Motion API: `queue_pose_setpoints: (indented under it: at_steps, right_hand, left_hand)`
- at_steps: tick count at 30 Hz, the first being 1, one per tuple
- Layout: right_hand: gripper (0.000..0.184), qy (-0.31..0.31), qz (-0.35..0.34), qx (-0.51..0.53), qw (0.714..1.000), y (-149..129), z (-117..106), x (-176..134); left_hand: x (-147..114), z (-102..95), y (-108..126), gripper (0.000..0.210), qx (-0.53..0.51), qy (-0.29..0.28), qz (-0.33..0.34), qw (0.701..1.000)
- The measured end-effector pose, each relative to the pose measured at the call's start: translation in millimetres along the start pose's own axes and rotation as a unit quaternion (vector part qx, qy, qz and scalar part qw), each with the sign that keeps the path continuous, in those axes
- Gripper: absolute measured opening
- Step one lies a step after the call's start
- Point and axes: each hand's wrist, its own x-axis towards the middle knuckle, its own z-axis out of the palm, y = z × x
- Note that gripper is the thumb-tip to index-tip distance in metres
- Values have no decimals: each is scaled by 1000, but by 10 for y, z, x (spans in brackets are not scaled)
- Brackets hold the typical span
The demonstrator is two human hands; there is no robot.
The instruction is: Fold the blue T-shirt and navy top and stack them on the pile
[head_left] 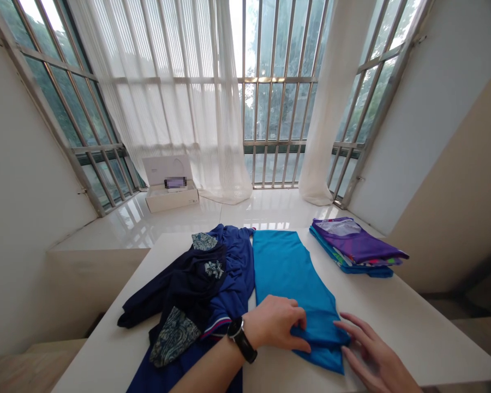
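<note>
A bright blue T-shirt [288, 267] lies folded lengthwise on the white table, its straight edge on the left and a sleeve-like part at the near right. My left hand [276, 322], with a black watch [242, 339] on its wrist, is closed over the near part of the shirt, where the cloth bunches between thumb and curled fingers. At the shirt's near right corner, my right hand [370, 355] has its fingers stretched and apart, the tips at the cloth's edge. Directly left of the shirt lies a loose heap of dark navy clothing [192, 278] with patterned patches and royal-blue clothing [237, 267].
A stack of folded clothes [352, 240], purple on top, sits at the table's right. Behind the white table [393, 327] is a glossy window ledge [114, 229] with an open white box [172, 199]. White curtains [180, 109] hang before barred windows.
</note>
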Motion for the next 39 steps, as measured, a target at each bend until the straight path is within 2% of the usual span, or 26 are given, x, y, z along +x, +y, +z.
queue_pose_setpoints:
  at_steps: [5,9,12,16,19,24,27,31,34,36,39]
  right_hand:
    - [32,-71,57,75,993,-97,-84,177]
    - [36,-116,64,126,983,-75,-132,258]
    - [39,-128,72,141,979,-48,-149,264]
    - [41,-136,80,110,981,-70,-159,256]
    - [35,-126,45,54,990,-92,-170,252]
    - [39,-151,-2,3,989,-75,-201,183]
    - [41,-110,-15,-10,994,-72,-190,139]
    - [41,-43,-63,-42,996,-78,-121,166]
    - [27,-14,-84,-51,995,-74,-78,253]
    - [20,-2,-71,-36,997,-73,-71,328]
    - [19,18,-44,-12,999,-95,-70,437]
  left_hand:
    - [4,71,-39,43,6,-5,-5,1000]
    - [11,86,-34,41,25,6,-12,1000]
    - [22,86,-11,45,30,7,-18,999]
    - [23,60,19,42,36,0,-19,999]
    - [21,55,33,34,70,-2,-10,998]
    - [21,104,50,20,140,1,53,989]
    - [27,132,51,17,145,3,57,988]
    - [43,124,30,13,79,32,-19,996]
    - [54,94,32,11,32,43,-70,996]
    - [56,81,59,11,17,55,-90,994]
    - [48,82,123,31,20,71,-93,993]
